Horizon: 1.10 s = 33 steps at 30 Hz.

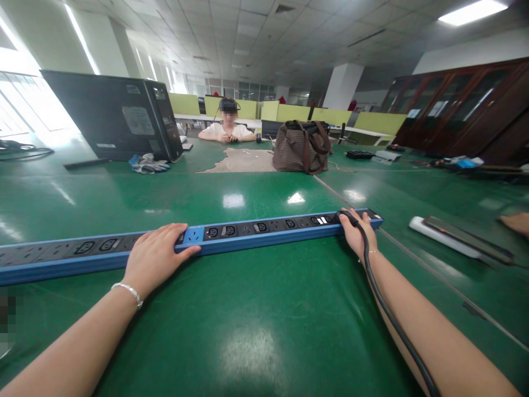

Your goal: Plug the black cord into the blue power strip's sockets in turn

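A long blue power strip (256, 238) with a row of black sockets lies across the green table (256, 309). My left hand (159, 253) rests over its middle, fingers stretched across the top and thumb along the near side, beside a bright blue socket. Near the right end, my right hand (359, 232) is closed around a black power plug (346, 216) at the strip's sockets. Whether the plug is fully seated cannot be made out. From it a thick black cord (382, 300) runs back along my right forearm.
A black computer case (111, 116) stands at the left, with gloves (149, 164) beside it. A brown bag (301, 148) sits farther back. Across the table is a person (227, 129). At right lie a white bar-shaped object (446, 238) and another person's hand (516, 222).
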Each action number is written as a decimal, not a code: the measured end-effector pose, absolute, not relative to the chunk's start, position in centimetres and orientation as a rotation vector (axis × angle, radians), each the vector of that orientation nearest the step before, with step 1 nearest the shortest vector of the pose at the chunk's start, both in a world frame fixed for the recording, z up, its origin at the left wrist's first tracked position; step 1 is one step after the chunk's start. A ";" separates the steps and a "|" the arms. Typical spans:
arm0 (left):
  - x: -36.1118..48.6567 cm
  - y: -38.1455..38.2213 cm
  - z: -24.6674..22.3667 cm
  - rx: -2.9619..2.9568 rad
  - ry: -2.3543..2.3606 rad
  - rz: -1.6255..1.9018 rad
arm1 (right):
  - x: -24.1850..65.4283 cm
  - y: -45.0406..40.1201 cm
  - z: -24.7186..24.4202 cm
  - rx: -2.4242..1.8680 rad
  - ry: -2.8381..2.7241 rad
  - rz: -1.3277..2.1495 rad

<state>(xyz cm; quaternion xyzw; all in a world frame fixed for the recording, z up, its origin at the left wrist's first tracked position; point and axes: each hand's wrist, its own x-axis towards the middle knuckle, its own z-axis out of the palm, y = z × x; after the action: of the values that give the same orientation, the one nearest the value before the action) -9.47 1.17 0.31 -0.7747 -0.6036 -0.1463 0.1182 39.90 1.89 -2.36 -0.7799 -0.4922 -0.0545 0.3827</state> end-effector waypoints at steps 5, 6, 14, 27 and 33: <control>-9.5 1.2 0.2 -2.272 -1.755 -0.444 | 39.5 1.8 -2.0 -2.022 -1.210 -0.139; -9.5 1.2 0.2 -2.272 -1.752 -0.445 | 39.3 1.8 -1.9 -2.031 -1.194 -0.129; -9.5 1.1 0.3 -2.271 -1.756 -0.447 | 39.0 2.0 -2.1 -1.963 -1.215 -0.210; -9.4 1.1 0.3 -2.270 -1.753 -0.447 | 39.9 2.5 -3.0 -1.682 -1.146 -0.227; -9.5 1.1 0.3 -2.289 -1.754 -0.473 | 39.4 2.7 -1.4 -1.417 -0.915 -0.295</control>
<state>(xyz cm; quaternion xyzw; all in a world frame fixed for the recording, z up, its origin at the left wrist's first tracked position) -9.48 1.14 0.30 -0.7786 -0.5965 -0.1610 0.1096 39.43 2.69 -1.39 -0.6252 -0.4036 -0.1302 0.6552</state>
